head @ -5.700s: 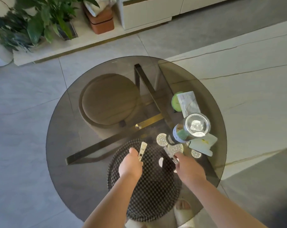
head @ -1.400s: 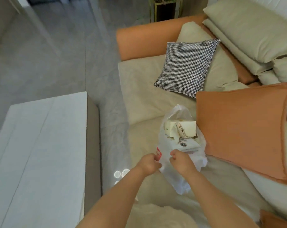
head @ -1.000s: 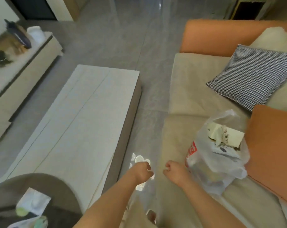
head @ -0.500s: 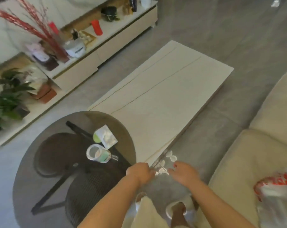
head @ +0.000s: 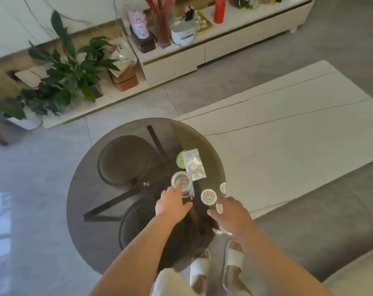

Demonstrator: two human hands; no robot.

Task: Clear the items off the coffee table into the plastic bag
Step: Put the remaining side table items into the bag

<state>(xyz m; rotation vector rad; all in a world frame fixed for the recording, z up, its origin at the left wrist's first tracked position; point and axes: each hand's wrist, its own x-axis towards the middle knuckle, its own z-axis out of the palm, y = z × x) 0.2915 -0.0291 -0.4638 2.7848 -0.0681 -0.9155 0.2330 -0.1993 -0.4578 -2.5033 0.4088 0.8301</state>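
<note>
L hand at jar

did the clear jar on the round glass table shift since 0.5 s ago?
No visible shift. The clear jar stands just near-left of the white packet and green disc, as before. The left hand reaches its near side; contact unclear.

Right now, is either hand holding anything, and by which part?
Nothing is held. The left hand reaches the clear plastic jar, fingers at its near side; the right hand hovers open.

Potted plant and red candle by the wall
</note>
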